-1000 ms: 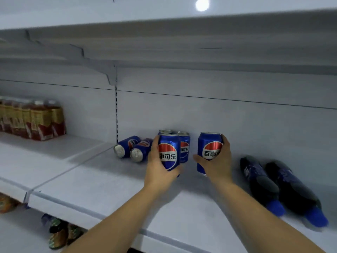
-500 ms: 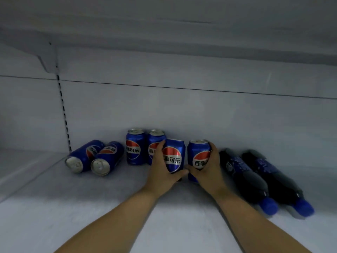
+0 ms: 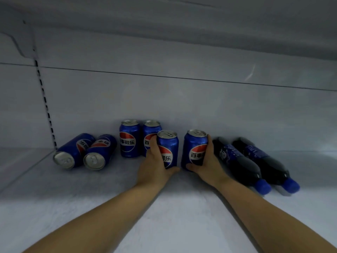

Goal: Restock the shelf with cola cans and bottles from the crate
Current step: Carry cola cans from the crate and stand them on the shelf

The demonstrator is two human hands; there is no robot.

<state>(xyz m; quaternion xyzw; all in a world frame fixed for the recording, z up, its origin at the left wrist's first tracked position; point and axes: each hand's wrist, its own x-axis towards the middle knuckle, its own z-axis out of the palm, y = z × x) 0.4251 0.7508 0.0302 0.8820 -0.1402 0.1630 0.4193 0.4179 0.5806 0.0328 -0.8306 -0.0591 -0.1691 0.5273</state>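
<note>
While both bare forearms reach in from six o'clock, the left hand (image 3: 155,167) grips an upright blue cola can (image 3: 168,148) — fingers curled up its left side, thumb laid across the front of its base. The right hand (image 3: 207,163) grips a second can (image 3: 195,148) in mirror fashion, with its fingers up the right side to the rim and its thumb at the lower front edge. The two held cans stand just beside each other at the middle of the white shelf (image 3: 109,207), with a narrow gap between them; the thumbs hide whether their bases sit flat.

At eleven o'clock of the cola can, two more upright cans (image 3: 128,139) stand close together near the back panel (image 3: 164,97), the right one partly behind the left hand's fingers. Out at nine o'clock, two further cans (image 3: 73,152) lie on their sides next to each other, silver tops facing the camera, near the slotted upright (image 3: 45,106).

At three o'clock of the right hand, two dark cola bottles (image 3: 237,161) lie flat — blue caps pointing towards five o'clock. The nearer bottle is just beside the right hand's fingers.
</note>
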